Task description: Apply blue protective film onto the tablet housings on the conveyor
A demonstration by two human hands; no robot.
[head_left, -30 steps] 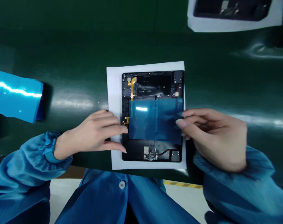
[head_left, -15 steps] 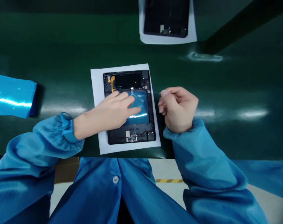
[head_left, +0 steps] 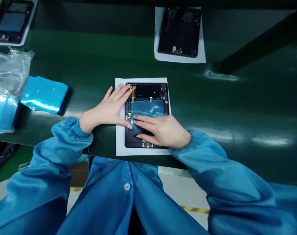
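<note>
An opened tablet [head_left: 148, 139] with its inside showing lies on a white sheet [head_left: 120, 148] in front of me. Blue film [head_left: 148, 107] covers the middle of the tablet. My left hand [head_left: 108, 109] is spread along the tablet's left edge, with the thumb by the film's lower left corner and the fingertips near the upper left corner. Across the film reaches my right hand [head_left: 163, 130], palm down with its fingers stretched out. Those fingertips rest on the film's left part. Neither hand grips anything, and the right one hides the tablet's lower right part.
Left of me lies a stack of blue film sheets [head_left: 44, 94], beside a clear plastic bag [head_left: 11, 71] with more blue sheets. A second opened tablet [head_left: 179, 36] lies on white paper at the back, and a third tablet [head_left: 11, 23] at the far left. A dark post [head_left: 248, 49] stands at right.
My right hand has come from beside the tablet onto the blue film and its curled fingers have straightened. My left hand has moved off the film to the tablet's left edge. The view has shifted left.
</note>
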